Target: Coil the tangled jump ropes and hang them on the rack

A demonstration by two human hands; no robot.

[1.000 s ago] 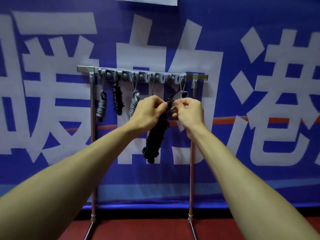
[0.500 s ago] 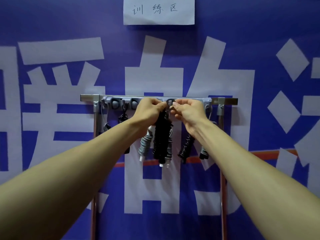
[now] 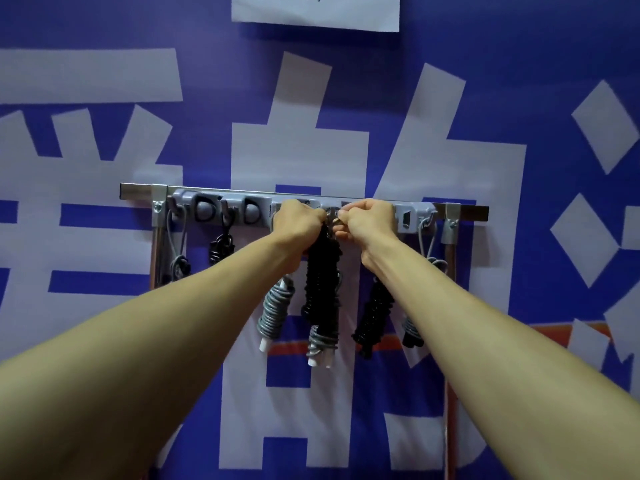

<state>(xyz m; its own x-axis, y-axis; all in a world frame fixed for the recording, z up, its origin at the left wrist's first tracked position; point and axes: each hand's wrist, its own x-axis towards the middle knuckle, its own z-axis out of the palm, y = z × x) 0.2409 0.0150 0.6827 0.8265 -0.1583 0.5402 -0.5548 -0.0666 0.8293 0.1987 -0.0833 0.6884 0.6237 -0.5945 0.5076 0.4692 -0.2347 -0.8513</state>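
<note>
1. Behind everything else, a blue banner (image 3: pixel 554 81) with large white characters fills the view. An orange stripe crosses it low on the right.
2. Rack (image 3: pixel 138 192): a metal crossbar on two uprights stands in front of the banner.
3. Paper sheet (image 3: pixel 315 15): white, on the banner above the rack and cut off by the top edge. Its writing cannot be read.
4. Hook strip (image 3: pixel 266 206): grey, mounted along the crossbar and carrying dark hooks.
5. Hands, left: the left hand (image 3: pixel 299 221) is raised to the middle of the hook strip, with its fingers curled round the top of the black jump rope (image 3: pixel 322 282).
6. Hands, right: the right hand (image 3: pixel 367 221) is just beside the left. Its fingertips pinch the same rope's top end at the strip. The hands cover the hook, so I cannot tell whether the rope is seated on it.
7. Black jump rope: a tightly coiled bundle hanging straight down from between the two hands, at the rack's middle.
8. Left grey coil (image 3: pixel 275 313): hangs just left of that bundle, white handle ends pointing down. A rear grey coil (image 3: pixel 320 344) shows behind the bundle's lower end.
9. Second black coil (image 3: pixel 374 313): hangs to the right. Beyond it, the far grey coil (image 3: pixel 412 330) is partly hidden by the right forearm.
10. Left end: an end grey rope (image 3: pixel 178 265) and a small black rope (image 3: pixel 220 247) hang from neighbouring hooks.
</note>
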